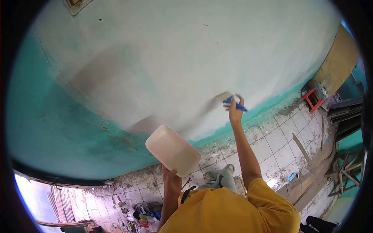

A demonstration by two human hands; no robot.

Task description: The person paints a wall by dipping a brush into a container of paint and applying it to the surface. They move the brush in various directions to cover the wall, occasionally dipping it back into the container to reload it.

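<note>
My right hand (235, 112) is closed round the blue handle of a paintbrush (228, 98); the pale bristles point left at the wall (186, 58). The wall is whitish over its middle, with turquoise at the left and along its lower edge. My left hand (172, 179) grips the near edge of a whitish rectangular plastic container (173, 150), its thumb over the rim. The container is tilted, left of and below the brush, in front of the wall. What lies inside it is hard to make out.
Dirty white tiles (279, 141) cover the floor below the wall. A red stool (312, 100) stands at the right, near stacked dark boards (345, 114) and a wooden frame (344, 174). Cardboard (311, 184) lies at the right; assorted clutter (145, 217) lies at lower left.
</note>
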